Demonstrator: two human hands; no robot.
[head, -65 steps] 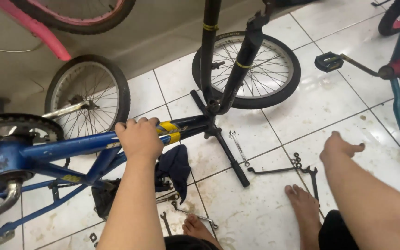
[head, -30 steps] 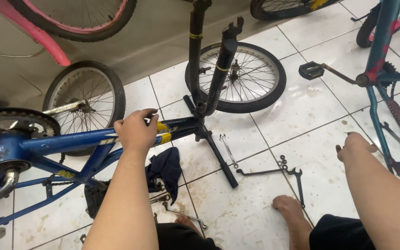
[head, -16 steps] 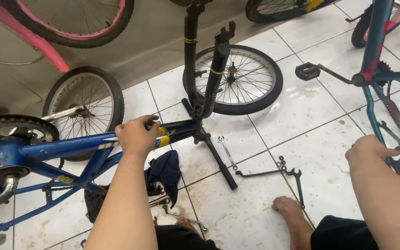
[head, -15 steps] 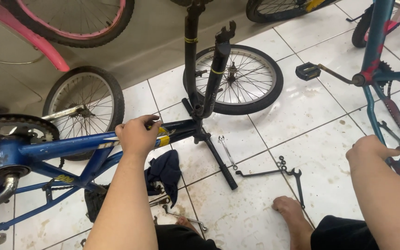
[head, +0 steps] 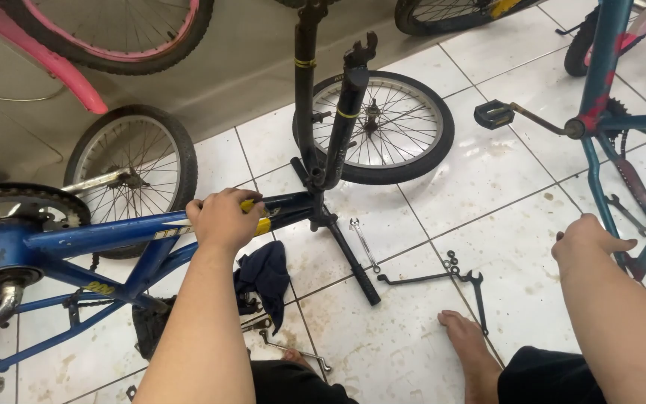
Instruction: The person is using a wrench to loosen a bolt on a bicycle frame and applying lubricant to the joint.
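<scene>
While the left hand (head: 222,218) gripped the blue bike frame (head: 106,236), the right hand (head: 588,238) hovered loosely curled, empty, beside the teal bike (head: 600,82), well apart.

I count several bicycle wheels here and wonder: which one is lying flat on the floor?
The spoked wheel behind the black fork; it lies flat on the tiles, while the others stand upright.
</scene>
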